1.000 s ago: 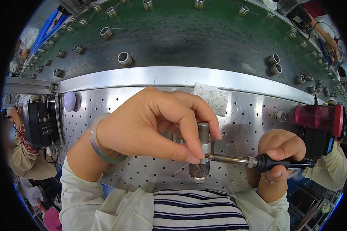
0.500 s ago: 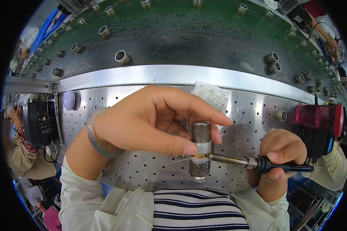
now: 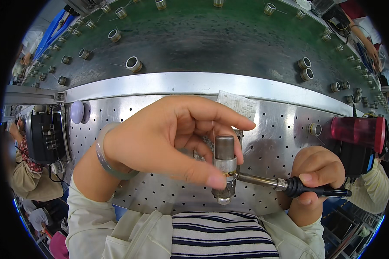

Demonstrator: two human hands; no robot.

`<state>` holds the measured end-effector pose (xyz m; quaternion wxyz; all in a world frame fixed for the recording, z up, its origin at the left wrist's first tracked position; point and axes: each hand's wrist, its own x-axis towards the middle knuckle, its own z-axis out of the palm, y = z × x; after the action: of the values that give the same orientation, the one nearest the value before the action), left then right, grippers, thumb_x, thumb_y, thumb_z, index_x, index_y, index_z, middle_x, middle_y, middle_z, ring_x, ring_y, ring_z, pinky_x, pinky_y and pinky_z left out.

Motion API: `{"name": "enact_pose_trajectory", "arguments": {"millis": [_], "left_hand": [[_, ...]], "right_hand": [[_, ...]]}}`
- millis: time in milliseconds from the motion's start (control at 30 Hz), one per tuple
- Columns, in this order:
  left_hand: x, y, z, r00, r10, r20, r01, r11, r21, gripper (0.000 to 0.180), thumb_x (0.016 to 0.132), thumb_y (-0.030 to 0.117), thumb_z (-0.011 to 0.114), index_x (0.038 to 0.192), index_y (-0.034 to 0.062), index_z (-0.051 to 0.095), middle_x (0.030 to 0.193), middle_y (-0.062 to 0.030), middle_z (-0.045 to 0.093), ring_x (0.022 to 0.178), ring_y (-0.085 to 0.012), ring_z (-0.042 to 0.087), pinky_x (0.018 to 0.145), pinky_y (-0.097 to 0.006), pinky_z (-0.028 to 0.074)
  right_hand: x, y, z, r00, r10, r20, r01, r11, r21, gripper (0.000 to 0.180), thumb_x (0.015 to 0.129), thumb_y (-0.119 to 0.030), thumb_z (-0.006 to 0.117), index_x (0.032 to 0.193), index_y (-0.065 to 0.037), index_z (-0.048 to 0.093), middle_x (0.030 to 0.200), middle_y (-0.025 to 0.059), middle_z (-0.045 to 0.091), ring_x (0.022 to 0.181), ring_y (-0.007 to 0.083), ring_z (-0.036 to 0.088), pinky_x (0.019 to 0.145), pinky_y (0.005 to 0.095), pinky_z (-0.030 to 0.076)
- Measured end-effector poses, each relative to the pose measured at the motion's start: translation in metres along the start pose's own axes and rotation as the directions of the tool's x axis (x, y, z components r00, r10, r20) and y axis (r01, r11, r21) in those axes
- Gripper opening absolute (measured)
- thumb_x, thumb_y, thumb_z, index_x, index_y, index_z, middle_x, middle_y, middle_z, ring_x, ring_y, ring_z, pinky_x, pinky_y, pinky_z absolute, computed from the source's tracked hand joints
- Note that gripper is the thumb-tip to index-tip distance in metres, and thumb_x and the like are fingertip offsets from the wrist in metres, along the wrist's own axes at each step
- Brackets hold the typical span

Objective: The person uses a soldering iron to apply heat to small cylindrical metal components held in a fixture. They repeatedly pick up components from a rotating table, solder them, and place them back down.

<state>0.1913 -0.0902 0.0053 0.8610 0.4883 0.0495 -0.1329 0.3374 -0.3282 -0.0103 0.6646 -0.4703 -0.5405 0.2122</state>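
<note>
Over the perforated metal bench stands a metal cylinder [image 3: 224,148], with a silver ring-shaped part [image 3: 227,164] fitted around it and a thin wire by the ring. My left hand [image 3: 164,136] is closed around this assembly from the left: its thumb lies across the ring's lower edge, the index finger stretches out above, and the other fingers curl partly hidden behind. In my right hand [image 3: 319,172] is a soldering iron [image 3: 263,180], gripped by its black handle. The iron's tip meets the ring's right side, close to my left thumb.
Beyond a silver rail [image 3: 181,82] runs a green conveyor belt [image 3: 212,47] carrying several small metal rings with wires. One loose ring [image 3: 315,129] lies on the bench near a red translucent container [image 3: 358,133]. A purple knob [image 3: 77,112] and a black box [image 3: 45,138] are at left. Other people work at both sides.
My left thumb has slid down over the ring's lower edge, and my index finger has shifted slightly left. The soldering iron stays almost in place. Rings on the belt have moved slightly left.
</note>
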Motion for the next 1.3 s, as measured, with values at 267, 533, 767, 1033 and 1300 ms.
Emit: {"name": "enact_pose_trajectory", "arguments": {"millis": [267, 533, 767, 1033, 1300], "left_hand": [[0.003, -0.003, -0.001, 0.998, -0.061, -0.011, 0.060, 0.995, -0.084, 0.069, 0.068, -0.011, 0.072, 0.130, -0.0108, 0.042, 0.100, -0.0210, 0.063, 0.098, -0.0224, 0.061, 0.074, -0.025, 0.052], [0.008, -0.004, -0.010, 0.997, -0.062, 0.043, 0.068, 0.988, -0.139, 0.071, 0.068, -0.013, 0.070, 0.132, -0.0104, 0.040, 0.102, -0.0237, 0.062, 0.086, -0.0171, 0.063, 0.064, -0.018, 0.053], [0.008, -0.012, -0.009, 0.998, -0.068, 0.004, 0.068, 0.996, -0.054, 0.070, 0.067, -0.014, 0.071, 0.131, -0.0107, 0.041, 0.100, -0.0227, 0.063, 0.085, -0.0150, 0.065, 0.064, -0.016, 0.055], [0.009, -0.012, -0.007, 0.998, -0.062, -0.004, 0.061, 0.994, -0.094, 0.071, 0.067, -0.013, 0.072, 0.131, -0.0109, 0.040, 0.098, -0.0229, 0.063, 0.083, -0.0150, 0.066, 0.063, -0.016, 0.056], [0.011, -0.014, -0.006, 0.998, -0.055, 0.007, 0.056, 0.995, -0.085, 0.071, 0.068, -0.014, 0.071, 0.132, -0.0105, 0.040, 0.100, -0.0231, 0.063, 0.084, -0.0154, 0.066, 0.064, -0.016, 0.056]], "right_hand": [[-0.006, 0.003, 0.001, 0.984, 0.025, -0.176, -0.008, 0.995, 0.099, 0.029, 0.074, -0.016, 0.078, 0.084, 0.002, 0.057, 0.060, 0.0081, 0.056, 0.044, 0.0160, 0.051, 0.040, 0.0259, 0.037], [-0.008, 0.004, 0.004, 0.974, 0.063, -0.219, -0.032, 0.989, 0.141, 0.031, 0.074, -0.016, 0.079, 0.085, 0.002, 0.057, 0.062, 0.0088, 0.058, 0.046, 0.0162, 0.053, 0.042, 0.0257, 0.039], [-0.005, 0.008, 0.002, 0.990, 0.046, -0.135, -0.029, 0.991, 0.129, 0.029, 0.070, -0.008, 0.080, 0.087, 0.005, 0.060, 0.064, 0.0114, 0.060, 0.048, 0.0176, 0.055, 0.043, 0.0260, 0.041], [-0.008, 0.007, -0.001, 0.984, 0.080, -0.158, -0.044, 0.975, 0.217, 0.028, 0.071, -0.005, 0.078, 0.087, 0.006, 0.059, 0.064, 0.0112, 0.060, 0.047, 0.0167, 0.055, 0.043, 0.0254, 0.041], [-0.009, 0.009, -0.004, 0.991, 0.062, -0.120, -0.037, 0.979, 0.198, 0.028, 0.070, -0.003, 0.078, 0.087, 0.007, 0.058, 0.064, 0.0116, 0.059, 0.047, 0.0175, 0.055, 0.042, 0.0257, 0.041]]}}
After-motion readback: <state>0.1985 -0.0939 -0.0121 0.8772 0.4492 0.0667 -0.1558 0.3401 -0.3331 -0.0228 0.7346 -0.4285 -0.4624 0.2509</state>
